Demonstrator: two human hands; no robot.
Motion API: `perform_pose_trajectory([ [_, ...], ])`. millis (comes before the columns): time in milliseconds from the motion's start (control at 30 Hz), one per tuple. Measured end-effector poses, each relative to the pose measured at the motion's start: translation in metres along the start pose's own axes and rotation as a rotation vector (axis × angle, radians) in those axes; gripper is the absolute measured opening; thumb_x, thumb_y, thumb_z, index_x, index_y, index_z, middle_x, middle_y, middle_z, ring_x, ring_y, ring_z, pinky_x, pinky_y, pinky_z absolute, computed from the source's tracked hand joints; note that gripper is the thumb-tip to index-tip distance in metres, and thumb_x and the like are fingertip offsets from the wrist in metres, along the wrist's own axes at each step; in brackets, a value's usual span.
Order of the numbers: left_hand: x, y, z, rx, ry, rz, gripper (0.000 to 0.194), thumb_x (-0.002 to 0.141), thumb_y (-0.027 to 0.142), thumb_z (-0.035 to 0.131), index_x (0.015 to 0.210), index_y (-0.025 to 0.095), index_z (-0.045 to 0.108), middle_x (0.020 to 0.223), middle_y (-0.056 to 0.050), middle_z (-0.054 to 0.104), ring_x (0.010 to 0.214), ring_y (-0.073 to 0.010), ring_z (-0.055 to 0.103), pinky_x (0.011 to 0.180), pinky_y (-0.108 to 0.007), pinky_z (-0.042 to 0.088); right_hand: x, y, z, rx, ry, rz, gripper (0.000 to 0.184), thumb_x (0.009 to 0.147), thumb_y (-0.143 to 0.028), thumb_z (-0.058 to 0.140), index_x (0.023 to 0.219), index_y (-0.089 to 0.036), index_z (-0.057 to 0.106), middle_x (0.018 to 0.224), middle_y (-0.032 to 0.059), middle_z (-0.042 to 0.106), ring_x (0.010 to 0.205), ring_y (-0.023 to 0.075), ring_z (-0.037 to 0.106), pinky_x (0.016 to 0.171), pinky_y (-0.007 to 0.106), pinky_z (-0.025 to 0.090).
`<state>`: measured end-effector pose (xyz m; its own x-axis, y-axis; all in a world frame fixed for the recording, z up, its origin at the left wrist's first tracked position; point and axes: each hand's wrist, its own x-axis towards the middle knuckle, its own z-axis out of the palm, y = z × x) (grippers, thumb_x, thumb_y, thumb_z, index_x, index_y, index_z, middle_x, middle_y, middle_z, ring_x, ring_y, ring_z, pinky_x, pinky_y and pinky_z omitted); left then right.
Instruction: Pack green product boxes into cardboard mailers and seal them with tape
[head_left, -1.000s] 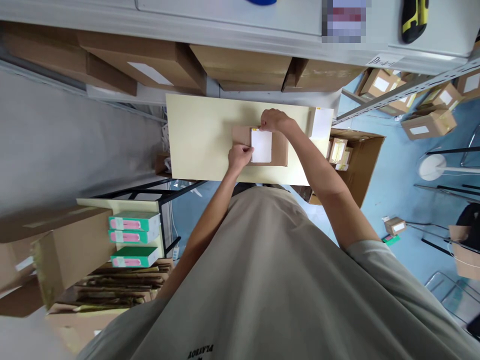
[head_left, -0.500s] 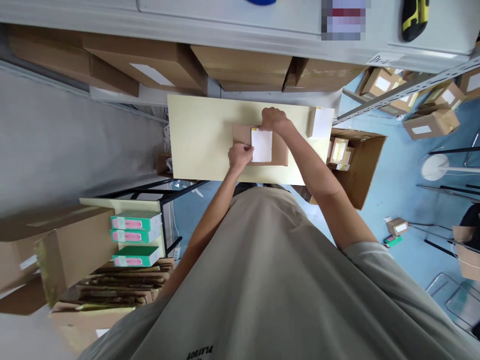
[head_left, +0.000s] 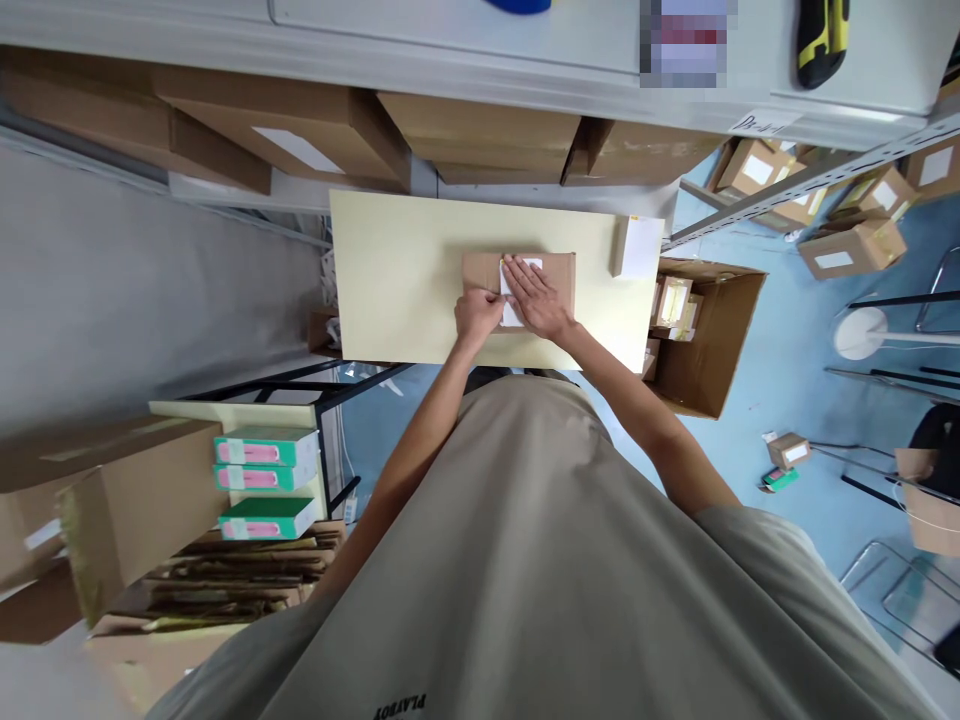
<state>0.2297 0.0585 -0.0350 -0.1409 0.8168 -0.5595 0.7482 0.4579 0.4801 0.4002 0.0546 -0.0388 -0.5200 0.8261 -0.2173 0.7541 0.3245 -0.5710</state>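
Observation:
A small cardboard box (head_left: 559,275) lies flat on the pale yellow tabletop (head_left: 397,275), with a white label (head_left: 513,317) on its upper face. My right hand (head_left: 536,297) is stretched flat across the label, fingers together and pointing away from me, hiding most of it. At the label's left edge, my left hand (head_left: 478,315) has thumb and finger pinched on it, the other fingers curled. A stack of white labels (head_left: 640,247) stands near the table's far right corner.
Brown cartons (head_left: 495,135) fill the shelf behind the table. To the right stands an open carton (head_left: 716,345) with small boxes inside. Green-and-white boxes (head_left: 268,518) and folded cardboard (head_left: 240,575) are at my left. A yellow-black cutter (head_left: 822,45) rests on the upper shelf.
My right hand has come down from the label's far edge toward me and now lies flat over it. My left hand stays pinched at the left edge.

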Motion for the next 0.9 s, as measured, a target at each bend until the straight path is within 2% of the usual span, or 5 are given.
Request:
perform_pose_trajectory([
  [133, -0.003, 0.004, -0.003, 0.03, -0.005, -0.007, 0.022, 0.099, 0.036, 0.074, 0.104, 0.025, 0.093, 0.111, -0.011, 0.089, 0.116, -0.0364, 0.079, 0.1, -0.044, 0.058, -0.001, 0.014, 0.012, 0.002, 0.03, -0.032, 0.071, 0.121, -0.045, 0.023, 0.182, -0.01, 0.03, 0.191, 0.0135, 0.023, 0.18, 0.0243, 0.015, 0.148, 0.05, 0.01],
  [267, -0.007, 0.006, -0.005, 0.101, -0.025, -0.011, 0.028, 0.104, 0.037, 0.068, 0.115, 0.027, 0.092, 0.121, -0.007, 0.089, 0.121, -0.0298, 0.079, 0.103, -0.035, 0.057, 0.005, 0.028, 0.029, 0.027, 0.061, -0.066, 0.077, 0.121, -0.052, 0.018, 0.183, -0.008, 0.027, 0.191, 0.0141, 0.022, 0.18, 0.028, 0.015, 0.148, 0.054, 0.008],
  [367, -0.008, 0.006, -0.006, 0.136, -0.03, 0.012, 0.03, 0.105, 0.036, 0.066, 0.119, 0.026, 0.091, 0.125, -0.007, 0.088, 0.123, -0.0288, 0.079, 0.105, -0.034, 0.057, 0.005, 0.033, 0.038, 0.045, 0.087, -0.092, 0.078, 0.12, -0.055, 0.016, 0.184, -0.01, 0.024, 0.192, 0.0113, 0.02, 0.18, 0.0293, 0.014, 0.148, 0.056, 0.006],
  [600, -0.009, 0.001, -0.01, 0.168, -0.035, 0.097, 0.024, 0.104, 0.037, 0.07, 0.103, 0.024, 0.089, 0.119, -0.009, 0.089, 0.118, -0.0303, 0.081, 0.103, -0.036, 0.058, -0.027, 0.018, 0.05, 0.033, 0.047, -0.125, 0.084, 0.12, -0.062, 0.022, 0.184, -0.009, 0.022, 0.192, 0.0128, 0.019, 0.18, 0.0307, 0.013, 0.149, 0.055, 0.009],
  [900, -0.008, -0.008, -0.011, 0.096, -0.055, 0.148, 0.015, 0.102, 0.027, 0.071, 0.104, 0.021, 0.084, 0.114, -0.01, 0.088, 0.109, -0.0269, 0.081, 0.101, -0.034, 0.058, -0.067, 0.006, 0.062, 0.063, -0.065, -0.177, 0.083, 0.118, -0.057, 0.038, 0.185, -0.009, 0.021, 0.191, 0.0123, 0.018, 0.18, 0.0309, 0.015, 0.149, 0.055, 0.013],
])
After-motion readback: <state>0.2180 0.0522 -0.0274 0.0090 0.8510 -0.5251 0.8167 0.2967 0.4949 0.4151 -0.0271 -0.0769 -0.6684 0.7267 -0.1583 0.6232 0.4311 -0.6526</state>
